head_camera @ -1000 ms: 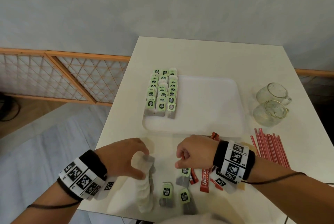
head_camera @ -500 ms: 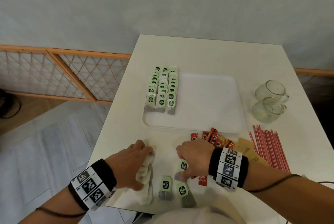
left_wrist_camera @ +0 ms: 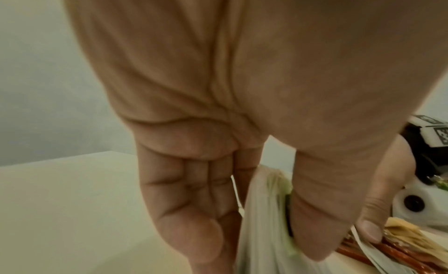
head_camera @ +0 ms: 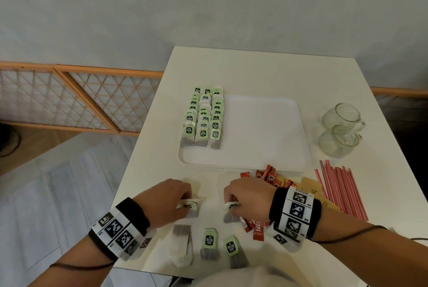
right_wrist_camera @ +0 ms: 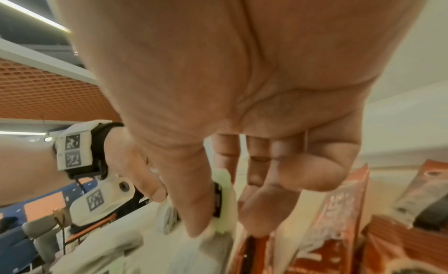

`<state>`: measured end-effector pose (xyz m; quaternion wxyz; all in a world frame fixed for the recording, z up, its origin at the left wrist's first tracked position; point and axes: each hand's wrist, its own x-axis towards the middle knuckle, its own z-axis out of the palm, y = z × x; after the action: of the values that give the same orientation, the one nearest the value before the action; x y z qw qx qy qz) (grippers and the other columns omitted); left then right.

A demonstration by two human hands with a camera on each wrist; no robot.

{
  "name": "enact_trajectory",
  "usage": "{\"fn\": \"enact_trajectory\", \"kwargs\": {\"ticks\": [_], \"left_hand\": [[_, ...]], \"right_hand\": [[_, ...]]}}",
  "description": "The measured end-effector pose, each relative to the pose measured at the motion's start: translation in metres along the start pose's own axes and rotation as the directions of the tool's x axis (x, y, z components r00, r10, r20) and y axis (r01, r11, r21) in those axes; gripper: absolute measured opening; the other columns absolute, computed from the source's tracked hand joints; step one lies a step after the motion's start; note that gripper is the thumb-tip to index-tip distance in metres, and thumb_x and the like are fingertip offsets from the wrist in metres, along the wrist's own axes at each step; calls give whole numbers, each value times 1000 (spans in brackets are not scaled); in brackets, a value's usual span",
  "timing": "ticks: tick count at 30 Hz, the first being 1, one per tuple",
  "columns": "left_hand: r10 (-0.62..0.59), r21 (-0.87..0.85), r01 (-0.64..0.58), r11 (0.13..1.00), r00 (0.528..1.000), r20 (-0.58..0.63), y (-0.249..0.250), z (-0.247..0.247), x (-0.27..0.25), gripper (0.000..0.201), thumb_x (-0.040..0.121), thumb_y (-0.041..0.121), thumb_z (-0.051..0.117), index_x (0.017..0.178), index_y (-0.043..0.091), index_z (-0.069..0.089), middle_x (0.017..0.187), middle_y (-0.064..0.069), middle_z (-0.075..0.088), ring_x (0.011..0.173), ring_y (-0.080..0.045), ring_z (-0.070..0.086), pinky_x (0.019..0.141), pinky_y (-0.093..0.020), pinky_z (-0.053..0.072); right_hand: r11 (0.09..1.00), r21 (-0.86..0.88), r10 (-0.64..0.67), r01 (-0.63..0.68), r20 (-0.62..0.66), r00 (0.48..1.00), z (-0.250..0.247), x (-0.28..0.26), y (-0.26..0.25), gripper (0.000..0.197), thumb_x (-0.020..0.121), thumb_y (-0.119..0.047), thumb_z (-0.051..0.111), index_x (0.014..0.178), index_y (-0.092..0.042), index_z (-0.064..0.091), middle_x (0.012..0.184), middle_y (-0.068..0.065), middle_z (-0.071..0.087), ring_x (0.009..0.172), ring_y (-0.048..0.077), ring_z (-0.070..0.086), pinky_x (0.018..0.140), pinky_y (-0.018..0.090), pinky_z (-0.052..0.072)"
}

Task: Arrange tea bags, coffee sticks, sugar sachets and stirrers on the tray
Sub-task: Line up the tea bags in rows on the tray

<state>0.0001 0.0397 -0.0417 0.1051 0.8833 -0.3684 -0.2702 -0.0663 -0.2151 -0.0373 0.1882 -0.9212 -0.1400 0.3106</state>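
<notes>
A white tray [head_camera: 261,129] lies mid-table with three rows of green-tagged tea bags [head_camera: 203,117] along its left side. In front of the tray my left hand [head_camera: 183,201] pinches a small stack of tea bags [left_wrist_camera: 264,216] between thumb and fingers. My right hand [head_camera: 234,203] pinches one green-tagged tea bag [right_wrist_camera: 224,197]. Three loose tea bags [head_camera: 209,244] lie near the front edge. Red coffee sticks [head_camera: 266,174] and brown sugar sachets [head_camera: 310,186] lie behind my right wrist. Red stirrers [head_camera: 340,184] lie at the right.
Two clear glass mugs [head_camera: 340,129] stand right of the tray. The right part of the tray bears nothing. The table's front edge [head_camera: 148,269] runs just under my forearms, and an orange lattice fence [head_camera: 69,96] stands to the left on the floor.
My left hand has drawn its stack of tea bags up off the loose pile and forward. My right hand has closed on one tea bag beside the coffee sticks. The view has tilted down slightly.
</notes>
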Motion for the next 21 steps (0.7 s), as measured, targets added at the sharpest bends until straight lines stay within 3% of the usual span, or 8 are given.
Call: {"fn": "enact_trajectory", "kwargs": {"ticks": [3,6,9,11,13,16,19,21], "left_hand": [[-14,-59,12,998,999,-32,-2,-1,6,10,86,38,62,89,28,62,91,15,57,81,-3,55,73,-16,45],[-24,-185,17,983,999,-35,-2,-5,12,7,78,36,65,75,32,60,89,14,60,79,-4,58,72,-21,48],[-32,-391,13,920,999,-41,-1,-8,17,9,78,33,65,86,32,70,95,15,69,80,-3,64,75,-24,54],[-34,-518,24,855,999,-10,3,-11,21,14,82,25,66,94,24,73,84,13,70,68,-2,61,68,-21,50],[1,-590,10,808,1000,19,9,-16,25,13,81,29,62,83,18,69,68,1,61,61,-9,51,62,-30,44],[2,-633,14,774,1000,24,16,-22,30,11,78,26,58,72,17,59,60,8,51,56,-9,47,58,-28,38],[-26,-679,32,734,999,20,19,-24,35,12,77,23,58,83,12,59,65,3,53,58,-14,48,59,-35,40],[-33,-745,53,665,999,42,20,-24,38,20,81,19,58,99,10,58,79,-13,66,69,-33,64,64,-44,52]], "right_hand": [[992,122,-31,35,-38,999,-4,1,3,30,89,-53,69,100,-26,65,82,-14,61,71,2,54,66,20,42],[974,209,-59,84,-119,991,-7,2,3,18,92,-42,70,101,-27,68,77,-18,61,66,-3,53,61,13,36],[938,318,-88,136,-160,983,-12,4,-1,11,94,-32,69,103,-27,70,74,-21,60,66,-9,56,61,8,35],[908,386,-102,165,-177,979,-14,7,-4,12,95,-30,68,105,-25,70,72,-23,59,64,-10,56,61,7,36],[885,429,-99,181,-206,974,-15,12,-7,13,95,-31,69,106,-25,70,71,-26,61,63,-9,56,60,9,37],[855,491,-44,166,-250,967,-13,21,-6,11,96,-28,69,106,-23,69,67,-35,61,57,-7,55,57,9,39],[823,549,11,149,-277,961,-11,30,-1,7,96,-24,68,103,-22,65,60,-34,58,49,-5,51,51,9,35],[802,581,38,140,-284,958,-10,34,0,10,96,-24,69,105,-22,66,71,-29,65,53,-3,55,54,14,42]]}}
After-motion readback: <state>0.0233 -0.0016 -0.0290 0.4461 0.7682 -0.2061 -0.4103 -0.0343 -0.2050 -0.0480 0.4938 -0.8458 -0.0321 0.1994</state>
